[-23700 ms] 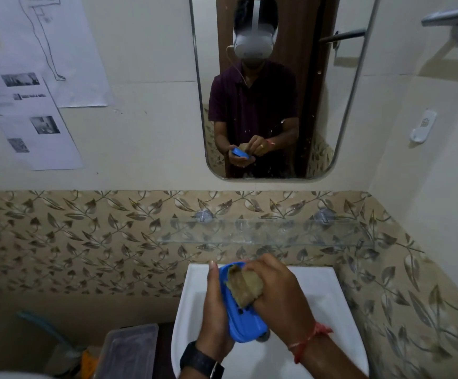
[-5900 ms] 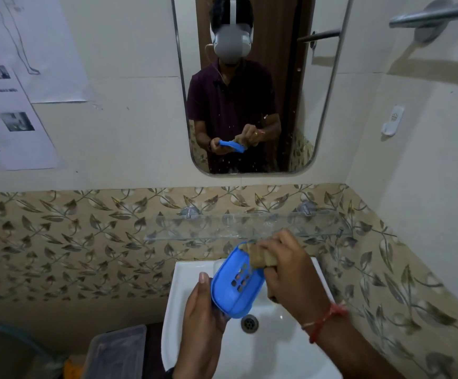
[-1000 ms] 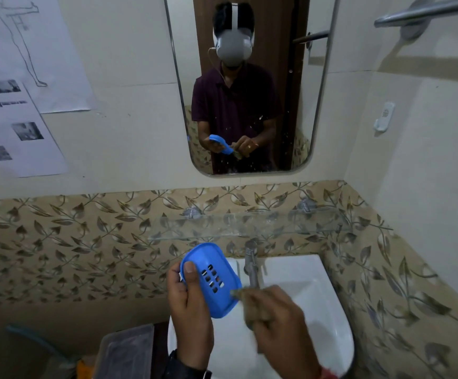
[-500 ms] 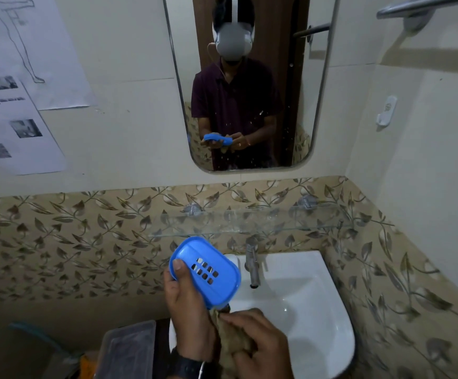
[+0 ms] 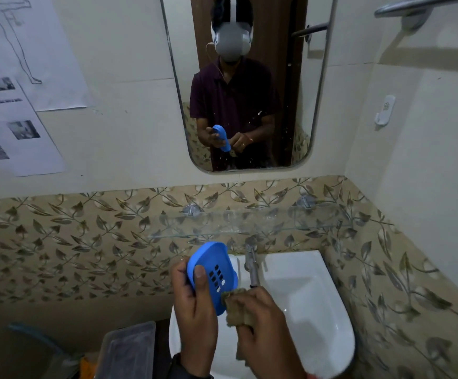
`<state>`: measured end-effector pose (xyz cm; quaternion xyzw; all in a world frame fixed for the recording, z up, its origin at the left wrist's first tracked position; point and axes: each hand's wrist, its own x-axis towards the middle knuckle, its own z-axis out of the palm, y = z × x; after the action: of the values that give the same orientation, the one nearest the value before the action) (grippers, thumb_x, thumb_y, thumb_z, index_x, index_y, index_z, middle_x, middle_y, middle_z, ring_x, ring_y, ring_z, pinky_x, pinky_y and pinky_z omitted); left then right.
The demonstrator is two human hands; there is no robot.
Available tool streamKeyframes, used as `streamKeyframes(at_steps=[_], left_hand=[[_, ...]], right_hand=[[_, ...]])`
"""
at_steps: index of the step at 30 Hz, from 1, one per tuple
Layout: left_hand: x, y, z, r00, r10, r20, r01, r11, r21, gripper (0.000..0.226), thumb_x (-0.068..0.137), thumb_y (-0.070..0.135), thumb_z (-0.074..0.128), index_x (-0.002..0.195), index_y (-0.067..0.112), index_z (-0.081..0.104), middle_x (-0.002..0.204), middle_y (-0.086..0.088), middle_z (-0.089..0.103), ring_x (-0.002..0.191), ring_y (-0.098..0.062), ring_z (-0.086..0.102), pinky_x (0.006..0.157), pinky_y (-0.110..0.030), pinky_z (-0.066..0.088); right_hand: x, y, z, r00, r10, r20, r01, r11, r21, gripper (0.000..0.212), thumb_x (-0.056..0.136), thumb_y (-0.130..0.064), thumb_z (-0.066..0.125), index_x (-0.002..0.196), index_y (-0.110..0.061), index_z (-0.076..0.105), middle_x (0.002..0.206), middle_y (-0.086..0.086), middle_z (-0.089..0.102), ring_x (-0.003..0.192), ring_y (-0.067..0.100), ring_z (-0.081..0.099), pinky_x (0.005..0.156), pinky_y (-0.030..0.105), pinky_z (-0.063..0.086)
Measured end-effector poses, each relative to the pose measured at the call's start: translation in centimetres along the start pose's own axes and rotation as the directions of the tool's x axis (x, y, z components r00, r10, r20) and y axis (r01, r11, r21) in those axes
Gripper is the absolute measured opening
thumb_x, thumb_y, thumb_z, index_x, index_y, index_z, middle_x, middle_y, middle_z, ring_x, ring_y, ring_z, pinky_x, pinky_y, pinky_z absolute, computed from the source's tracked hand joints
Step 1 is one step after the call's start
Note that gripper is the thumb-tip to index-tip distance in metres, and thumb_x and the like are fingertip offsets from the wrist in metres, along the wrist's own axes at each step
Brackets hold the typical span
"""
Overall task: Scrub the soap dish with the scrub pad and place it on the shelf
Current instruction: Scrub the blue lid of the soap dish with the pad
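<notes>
A blue oval soap dish (image 5: 212, 272) with several drain slots stands tilted on edge above the left side of the white sink (image 5: 308, 302). My left hand (image 5: 193, 310) grips its left rim, thumb on the slotted face. My right hand (image 5: 260, 332) holds a brown scrub pad (image 5: 236, 307) pressed against the dish's lower right edge. A glass shelf (image 5: 249, 221) runs along the leaf-patterned wall just above the dish, with nothing on it.
A metal tap (image 5: 251, 265) stands right of the dish. Mirror (image 5: 247, 83) above shows a person holding the dish. A lidded plastic box (image 5: 125, 351) sits left of the sink. Papers hang on the left wall, a towel bar (image 5: 424, 4) top right.
The dish has turned more upright in my left hand. My right hand has come up from under the dish, bringing the pad against its lower right edge.
</notes>
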<state>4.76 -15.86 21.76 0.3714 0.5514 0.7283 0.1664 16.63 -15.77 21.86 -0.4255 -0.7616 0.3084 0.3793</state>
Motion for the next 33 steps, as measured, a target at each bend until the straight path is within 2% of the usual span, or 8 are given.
streamKeyframes(at_steps=[7, 10, 13, 18, 23, 26, 29, 33], left_hand=[[0.0, -0.3, 0.2, 0.989, -0.146, -0.008, 0.143, 0.979, -0.147, 0.041, 0.087, 0.075, 0.05, 0.099, 0.036, 0.059, 0.084, -0.002, 0.059, 0.072, -0.02, 0.057, 0.06, -0.042, 0.045], [0.9, 0.4, -0.1, 0.959, -0.279, 0.05, 0.281, 0.916, -0.287, 0.028, 0.095, 0.06, 0.051, 0.098, 0.038, 0.067, 0.086, 0.001, 0.068, 0.077, -0.022, 0.066, 0.064, -0.043, 0.054], [1.7, 0.0, -1.1, 0.908, -0.402, 0.119, 0.414, 0.821, -0.394, 0.031, 0.098, 0.046, 0.049, 0.111, 0.032, 0.074, 0.105, -0.008, 0.074, 0.094, -0.029, 0.07, 0.081, -0.049, 0.059], [0.8, -0.4, -0.5, 0.841, -0.508, 0.187, 0.539, 0.756, -0.37, 0.042, 0.097, 0.043, 0.052, 0.119, 0.014, 0.073, 0.097, -0.012, 0.077, 0.08, -0.026, 0.075, 0.064, -0.041, 0.063], [-0.1, -0.7, 1.2, 0.922, -0.37, 0.118, 0.376, 0.926, -0.036, 0.026, 0.099, 0.041, 0.054, 0.121, 0.049, 0.066, 0.09, 0.006, 0.075, 0.077, -0.011, 0.072, 0.063, -0.027, 0.058], [0.2, -0.6, 0.9, 0.948, -0.305, 0.086, 0.299, 0.951, 0.071, 0.024, 0.101, 0.034, 0.056, 0.112, 0.05, 0.07, 0.096, 0.01, 0.076, 0.087, -0.013, 0.073, 0.074, -0.035, 0.061], [-0.1, 0.2, 1.0, 0.86, -0.46, 0.222, 0.455, 0.887, 0.076, 0.035, 0.085, 0.062, 0.058, 0.111, 0.043, 0.071, 0.115, 0.009, 0.073, 0.1, -0.011, 0.07, 0.083, -0.031, 0.058], [-0.1, 1.1, 1.1, 0.75, -0.542, 0.378, 0.587, 0.809, -0.003, 0.059, 0.07, 0.073, 0.069, 0.096, 0.021, 0.079, 0.102, -0.017, 0.075, 0.097, -0.03, 0.074, 0.089, -0.049, 0.06]], right_hand=[[0.5, -0.2, -1.0, 0.939, 0.161, 0.304, -0.297, 0.825, 0.481, 0.027, 0.077, -0.002, 0.075, 0.089, -0.026, 0.079, 0.093, -0.007, 0.076, 0.092, 0.009, 0.071, 0.084, 0.025, 0.056], [1.1, 0.6, -3.7, 0.894, 0.304, 0.328, -0.44, 0.464, 0.769, 0.032, 0.067, -0.01, 0.079, 0.1, -0.01, 0.077, 0.101, 0.017, 0.076, 0.088, 0.027, 0.072, 0.072, 0.034, 0.06], [1.7, 2.1, -6.5, 0.874, 0.439, 0.21, -0.313, 0.177, 0.933, 0.043, 0.077, -0.022, 0.07, 0.117, -0.007, 0.067, 0.112, 0.022, 0.071, 0.094, 0.038, 0.07, 0.072, 0.049, 0.059], [2.1, 1.3, -4.8, 0.825, 0.563, 0.058, -0.242, 0.258, 0.935, 0.026, 0.081, -0.022, 0.065, 0.106, -0.017, 0.071, 0.102, 0.017, 0.075, 0.08, 0.03, 0.075, 0.06, 0.046, 0.06], [1.7, -1.1, -1.2, 0.844, 0.511, 0.161, -0.318, 0.236, 0.918, 0.027, 0.094, -0.01, 0.054, 0.116, -0.013, 0.069, 0.113, 0.013, 0.073, 0.105, 0.034, 0.069, 0.096, 0.058, 0.049], [1.8, -1.2, -1.1, 0.827, 0.533, 0.176, -0.332, 0.211, 0.919, 0.026, 0.098, -0.01, 0.051, 0.114, -0.013, 0.07, 0.109, 0.013, 0.075, 0.1, 0.035, 0.071, 0.088, 0.053, 0.055], [1.9, -1.2, -1.1, 0.836, 0.516, 0.185, -0.345, 0.233, 0.909, 0.026, 0.099, -0.011, 0.049, 0.112, -0.016, 0.07, 0.105, 0.011, 0.076, 0.095, 0.032, 0.073, 0.07, 0.04, 0.061], [2.1, -1.3, -0.6, 0.943, 0.314, 0.106, -0.289, 0.622, 0.728, 0.031, 0.095, -0.002, 0.058, 0.114, -0.021, 0.071, 0.106, 0.002, 0.075, 0.089, 0.011, 0.072, 0.069, 0.024, 0.058]])
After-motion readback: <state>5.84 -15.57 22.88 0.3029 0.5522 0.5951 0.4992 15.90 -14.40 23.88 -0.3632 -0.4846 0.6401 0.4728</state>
